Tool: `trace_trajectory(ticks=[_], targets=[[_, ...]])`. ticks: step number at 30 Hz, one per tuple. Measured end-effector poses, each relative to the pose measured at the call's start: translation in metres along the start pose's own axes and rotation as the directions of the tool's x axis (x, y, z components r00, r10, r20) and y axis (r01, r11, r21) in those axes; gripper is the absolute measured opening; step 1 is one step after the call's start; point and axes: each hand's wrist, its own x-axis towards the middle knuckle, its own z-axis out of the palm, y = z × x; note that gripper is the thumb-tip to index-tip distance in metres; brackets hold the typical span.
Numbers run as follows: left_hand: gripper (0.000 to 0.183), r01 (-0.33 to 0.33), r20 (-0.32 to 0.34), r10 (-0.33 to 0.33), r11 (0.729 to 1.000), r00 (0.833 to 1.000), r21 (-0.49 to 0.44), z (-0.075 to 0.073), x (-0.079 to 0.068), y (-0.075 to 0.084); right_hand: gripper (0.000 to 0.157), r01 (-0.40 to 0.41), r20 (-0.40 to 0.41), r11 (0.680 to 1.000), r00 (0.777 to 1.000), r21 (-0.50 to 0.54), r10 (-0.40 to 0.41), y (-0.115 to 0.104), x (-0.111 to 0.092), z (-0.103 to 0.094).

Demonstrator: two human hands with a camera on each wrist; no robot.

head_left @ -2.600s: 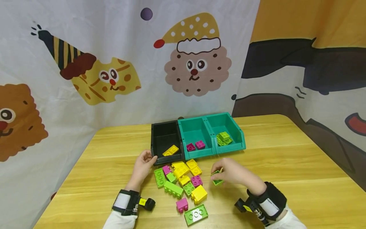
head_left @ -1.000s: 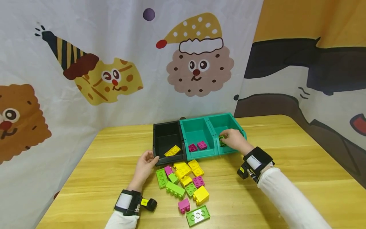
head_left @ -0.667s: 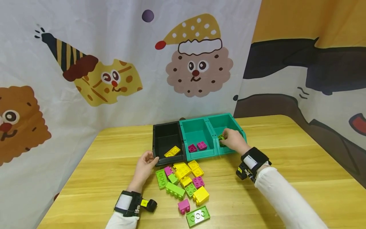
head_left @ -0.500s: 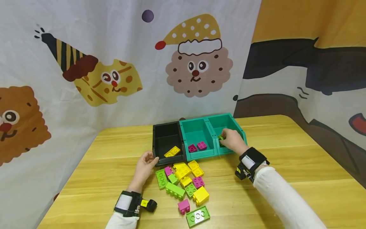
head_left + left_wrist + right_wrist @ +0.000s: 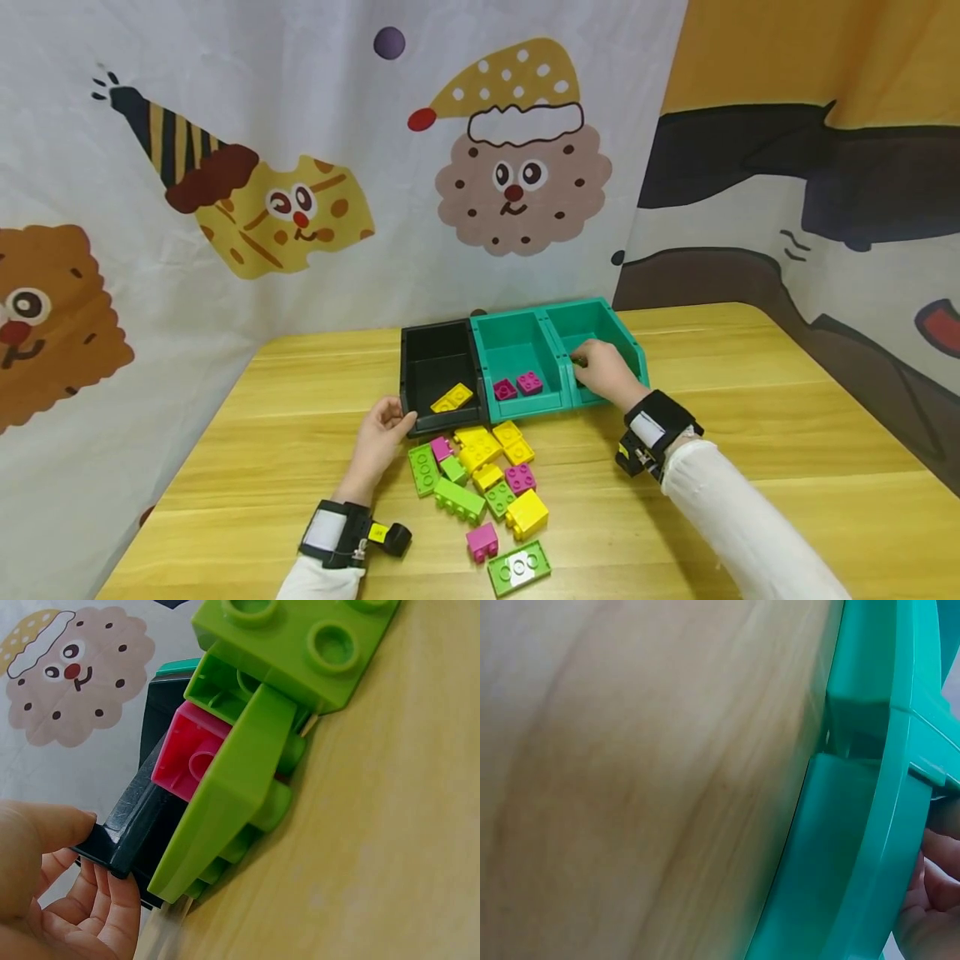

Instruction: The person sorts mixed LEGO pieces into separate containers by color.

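Observation:
My left hand pinches the front left corner of the black bin between thumb and fingers; the left wrist view shows the thumb on top of the rim. My right hand reaches down into the right teal bin, its fingertips at a sliver of green brick. The hand covers most of the green pieces, and in the right wrist view the bin's front wall hides the bent fingers' tips, so I cannot tell whether they grip a brick.
Yellow pieces lie in the black bin, two magenta bricks in the middle teal bin. Several loose green, yellow and magenta bricks, among them a long green brick and a yellow block, lie before the bins on the wooden table.
My right hand has carried a green brick from the table into the right teal bin, then settled slightly lower there, covering more green. The left hand stays on the black bin.

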Motion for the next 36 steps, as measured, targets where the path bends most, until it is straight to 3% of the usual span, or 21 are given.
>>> trace_trajectory(ticks=[6,12,16,22,36], targets=[[0.019,-0.002,-0.003,0.002,1.000,1.000,0.010,0.000,0.001,-0.001,0.019,0.041,-0.027,0.999,0.999,0.002,-0.041,0.004,-0.003,0.000],[0.018,-0.001,0.000,0.001,1.000,1.000,0.014,0.000,0.001,-0.003,0.018,0.016,-0.034,0.999,0.999,0.037,-0.015,0.007,-0.007,-0.002],[0.018,-0.007,0.003,0.007,1.000,1.000,0.005,0.001,0.003,-0.004,0.018,-0.012,-0.110,0.997,0.994,0.070,0.020,0.008,-0.010,-0.008],[0.018,-0.006,-0.001,0.006,1.000,1.000,0.002,0.000,0.004,-0.005,0.018,0.013,-0.217,0.991,0.976,0.133,0.016,-0.007,-0.017,-0.020],[0.018,0.004,0.005,-0.004,1.000,1.000,0.027,0.000,0.003,-0.004,0.013,0.074,-0.107,0.947,0.993,0.313,-0.042,-0.058,-0.055,-0.023]])
